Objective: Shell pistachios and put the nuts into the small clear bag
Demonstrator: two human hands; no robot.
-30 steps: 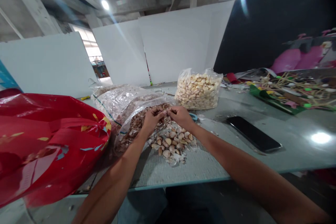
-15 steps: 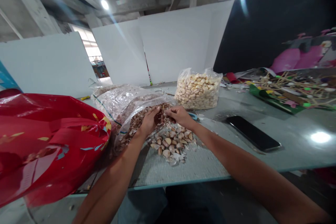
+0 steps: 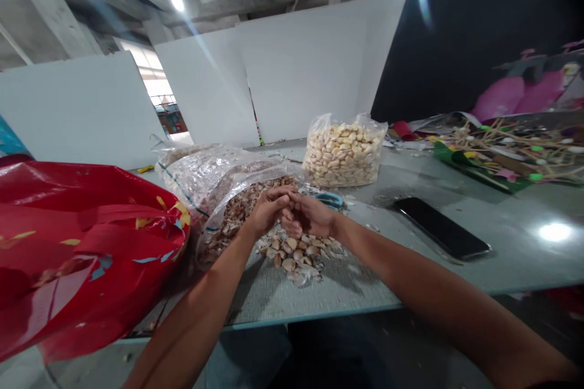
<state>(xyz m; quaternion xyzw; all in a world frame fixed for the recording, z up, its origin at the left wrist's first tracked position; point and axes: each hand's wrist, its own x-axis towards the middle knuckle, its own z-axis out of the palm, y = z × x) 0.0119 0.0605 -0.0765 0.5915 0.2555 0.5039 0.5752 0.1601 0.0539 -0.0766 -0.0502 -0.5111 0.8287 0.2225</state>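
Note:
My left hand (image 3: pixel 268 211) and my right hand (image 3: pixel 314 215) meet over a heap of unpeeled garlic cloves (image 3: pixel 296 254), fingers curled and touching each other. Whatever lies between the fingertips is hidden by the hands. Just left of them, a clear plastic bag (image 3: pixel 214 164) lies on its side with its mouth towards the cloves, full of brown garlic skins (image 3: pixel 237 209). Behind my right hand stands an upright clear bag of peeled garlic cloves (image 3: pixel 344 155). A blue looped handle (image 3: pixel 332 199) shows beside my right wrist.
A large red plastic bag (image 3: pixel 91 219) covers the table's left end. A black phone (image 3: pixel 440 228) lies to the right on the grey table (image 3: pixel 383 267). Thin sticks with coloured bits (image 3: pixel 511 146) pile up at the far right, near pink bottles (image 3: pixel 515 97). White panels (image 3: pixel 314 73) stand behind.
Both hands have come away from the mouth of the bag of skins, slightly nearer and to the right, and are now pressed together over the cloves. The blue handle shows more.

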